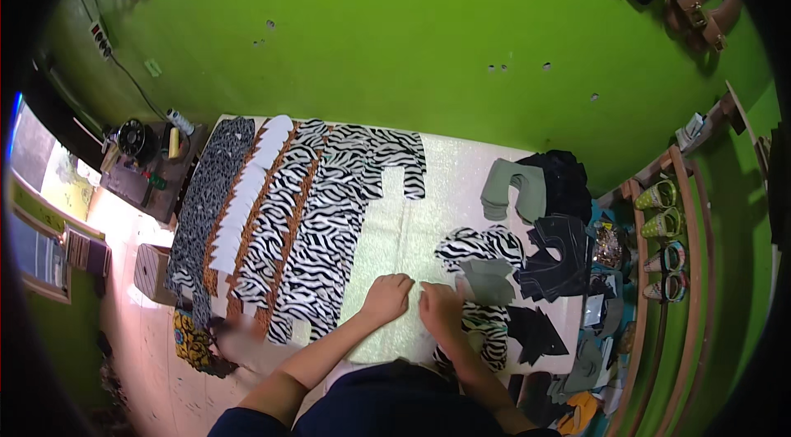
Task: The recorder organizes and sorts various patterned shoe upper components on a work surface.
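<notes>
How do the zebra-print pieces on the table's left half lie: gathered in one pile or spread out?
Spread out: the zebra-print pieces lie in long, overlapping rows across the table, striped sides showing.

Forearms (325,355) stretch forward, left hand (387,297) and right hand (441,305) palms down (fingertips nearly meeting).

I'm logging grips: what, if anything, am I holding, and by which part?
No hold shows: left hand over pale, shiny tabletop; right hand beside flat grey pieces, contact unclear.
</notes>
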Demonstrator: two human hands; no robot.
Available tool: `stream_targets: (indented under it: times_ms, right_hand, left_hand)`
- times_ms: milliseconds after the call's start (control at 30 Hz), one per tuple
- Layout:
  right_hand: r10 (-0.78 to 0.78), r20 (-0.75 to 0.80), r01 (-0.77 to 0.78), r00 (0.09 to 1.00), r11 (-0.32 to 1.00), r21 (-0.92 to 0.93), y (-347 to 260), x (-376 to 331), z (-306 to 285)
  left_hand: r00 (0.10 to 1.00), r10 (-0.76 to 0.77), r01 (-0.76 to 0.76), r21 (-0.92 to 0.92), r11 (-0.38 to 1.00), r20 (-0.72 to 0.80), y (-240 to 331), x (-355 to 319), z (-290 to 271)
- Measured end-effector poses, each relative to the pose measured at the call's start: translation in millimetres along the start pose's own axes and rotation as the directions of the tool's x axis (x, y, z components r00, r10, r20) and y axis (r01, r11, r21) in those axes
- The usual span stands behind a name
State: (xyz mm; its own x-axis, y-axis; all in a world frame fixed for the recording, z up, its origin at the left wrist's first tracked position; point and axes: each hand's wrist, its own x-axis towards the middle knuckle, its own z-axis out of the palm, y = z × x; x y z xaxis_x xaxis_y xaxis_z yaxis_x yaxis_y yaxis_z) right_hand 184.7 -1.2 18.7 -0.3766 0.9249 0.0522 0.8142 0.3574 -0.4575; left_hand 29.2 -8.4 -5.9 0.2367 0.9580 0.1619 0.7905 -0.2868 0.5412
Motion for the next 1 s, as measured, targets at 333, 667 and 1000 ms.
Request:
stream_targets:
  times_ms: [333,667,1000]
  right_hand:
    - [0.100,-0.200,-0.124,0.975,0.986,-0.113,89,-109,-53]
    - [0.011,-0.227,-0.059,0.974,0.976,-0.209,109,-135,-53]
    - [0.005,-0.286,-0.035,0.958,0.994,-0.100,99,-122,-77]
  left_hand:
    - [0.991,-0.040,0.054,-0.106,0.993,0.131,96,-32,37]
    - [0.975,-0.163,0.163,0.013,0.987,0.151,140,-22,65]
    - [0.987,-0.157,0.156,-0.031,0.987,-0.042,157,-31,62]
